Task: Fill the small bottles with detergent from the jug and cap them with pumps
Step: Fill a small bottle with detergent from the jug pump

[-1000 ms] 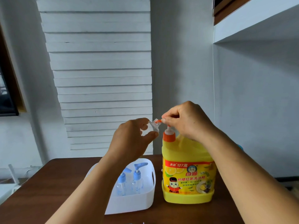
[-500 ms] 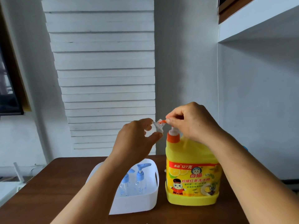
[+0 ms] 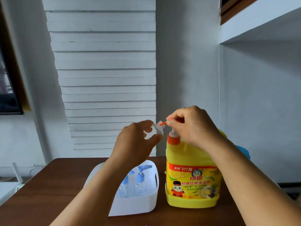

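A yellow detergent jug (image 3: 192,176) with an orange pump collar stands on the brown table, right of centre. My right hand (image 3: 193,126) curls over the jug's pump head, its fingers on the orange spout (image 3: 162,123). My left hand (image 3: 135,141) grips a small clear bottle (image 3: 157,130), tilted so that its open neck meets the spout tip. Two small clear bottles with blue pumps (image 3: 140,180) stand in a white basket (image 3: 138,204) left of the jug.
The table (image 3: 53,190) ends at a grey wall with a white slatted panel. A blue object (image 3: 243,151) shows behind my right forearm. A white shelf juts out at the upper right. White items lie off the table's left edge.
Both hands hold the same grip on the bottle and the pump. The view has shifted slightly, so the jug and basket sit a little further right in the frame.
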Demonstrator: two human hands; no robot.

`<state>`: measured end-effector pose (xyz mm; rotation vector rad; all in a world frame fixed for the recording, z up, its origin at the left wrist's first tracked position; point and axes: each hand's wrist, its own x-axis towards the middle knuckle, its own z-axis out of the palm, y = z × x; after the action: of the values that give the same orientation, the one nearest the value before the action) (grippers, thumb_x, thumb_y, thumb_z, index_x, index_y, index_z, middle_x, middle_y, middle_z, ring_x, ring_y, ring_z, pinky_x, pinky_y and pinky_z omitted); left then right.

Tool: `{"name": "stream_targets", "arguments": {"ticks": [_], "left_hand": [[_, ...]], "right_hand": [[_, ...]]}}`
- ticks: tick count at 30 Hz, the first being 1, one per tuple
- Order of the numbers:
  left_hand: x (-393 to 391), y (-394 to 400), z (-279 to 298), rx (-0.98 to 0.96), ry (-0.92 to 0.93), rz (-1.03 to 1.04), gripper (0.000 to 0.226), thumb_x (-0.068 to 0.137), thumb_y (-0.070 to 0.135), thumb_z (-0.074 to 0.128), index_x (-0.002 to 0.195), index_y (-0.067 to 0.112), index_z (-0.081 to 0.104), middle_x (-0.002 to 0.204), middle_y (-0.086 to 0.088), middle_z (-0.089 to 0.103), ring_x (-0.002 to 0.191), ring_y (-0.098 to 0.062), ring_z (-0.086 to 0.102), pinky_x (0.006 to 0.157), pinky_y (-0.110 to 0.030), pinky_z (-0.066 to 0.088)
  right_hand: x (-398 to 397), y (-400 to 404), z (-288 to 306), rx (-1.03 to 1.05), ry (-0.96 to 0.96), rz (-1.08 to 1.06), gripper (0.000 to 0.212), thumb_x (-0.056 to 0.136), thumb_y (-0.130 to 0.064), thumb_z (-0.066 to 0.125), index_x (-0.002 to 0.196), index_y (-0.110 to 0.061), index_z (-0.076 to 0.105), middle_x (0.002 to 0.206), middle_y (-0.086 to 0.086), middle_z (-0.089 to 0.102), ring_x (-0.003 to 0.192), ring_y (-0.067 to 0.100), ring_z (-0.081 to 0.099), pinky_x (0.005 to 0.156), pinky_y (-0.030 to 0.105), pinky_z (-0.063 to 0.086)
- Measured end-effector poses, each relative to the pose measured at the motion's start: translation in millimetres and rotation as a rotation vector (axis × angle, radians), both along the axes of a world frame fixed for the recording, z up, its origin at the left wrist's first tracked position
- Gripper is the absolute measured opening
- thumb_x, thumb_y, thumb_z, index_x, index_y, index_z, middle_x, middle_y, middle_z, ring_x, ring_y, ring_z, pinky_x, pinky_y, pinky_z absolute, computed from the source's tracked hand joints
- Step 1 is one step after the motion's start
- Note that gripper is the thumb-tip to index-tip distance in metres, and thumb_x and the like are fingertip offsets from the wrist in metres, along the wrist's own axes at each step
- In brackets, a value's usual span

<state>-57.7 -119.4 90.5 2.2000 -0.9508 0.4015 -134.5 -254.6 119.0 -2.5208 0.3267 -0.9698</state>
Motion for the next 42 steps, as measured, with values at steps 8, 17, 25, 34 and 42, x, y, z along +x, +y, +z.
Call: {"name": "stream_targets", "arguments": {"ticks": [8,17,25,34,42], "left_hand": [[-1,0,-5,0.004,0.006,0.005,0.032,0.084,0.044,0.060,0.111,0.027,0.063,0.107,0.008,0.069,0.093,-0.011,0.062,0.077,-0.026,0.047],[1,1,-3,0.003,0.022,-0.003,0.033,0.083,0.046,0.061,0.111,0.029,0.062,0.107,0.010,0.067,0.092,-0.009,0.061,0.078,-0.027,0.049],[-1,1,-6,0.010,0.028,-0.007,0.030,0.083,0.043,0.061,0.108,0.027,0.063,0.106,0.008,0.068,0.092,-0.011,0.061,0.076,-0.026,0.047],[-1,3,1,0.002,0.009,-0.016,0.030,0.083,0.044,0.061,0.107,0.028,0.063,0.104,0.011,0.066,0.086,-0.007,0.058,0.071,-0.023,0.043],[-2,3,-4,0.028,-0.007,-0.014,0.026,0.084,0.044,0.060,0.103,0.026,0.063,0.101,0.010,0.068,0.090,-0.011,0.062,0.074,-0.026,0.046]], "right_hand": [[3,1,-16,-0.024,-0.056,-0.022,0.016,0.088,-0.029,0.058,0.090,-0.019,0.070,0.091,-0.002,0.070,0.079,0.012,0.060,0.069,0.021,0.044],[1,2,-5,-0.058,-0.024,-0.003,0.016,0.088,-0.025,0.058,0.092,-0.016,0.071,0.092,-0.001,0.070,0.076,0.011,0.058,0.064,0.016,0.043],[5,3,-18,-0.089,-0.069,-0.050,0.016,0.089,-0.027,0.056,0.090,-0.017,0.069,0.093,0.000,0.070,0.076,0.012,0.055,0.067,0.022,0.044],[-1,3,-7,-0.063,-0.058,-0.033,0.014,0.088,-0.027,0.058,0.091,-0.018,0.069,0.091,0.000,0.071,0.076,0.012,0.057,0.063,0.019,0.041],[-1,6,-22,-0.091,-0.104,-0.040,0.017,0.090,-0.026,0.056,0.091,-0.016,0.069,0.093,0.001,0.071,0.077,0.011,0.055,0.066,0.020,0.043]]}}
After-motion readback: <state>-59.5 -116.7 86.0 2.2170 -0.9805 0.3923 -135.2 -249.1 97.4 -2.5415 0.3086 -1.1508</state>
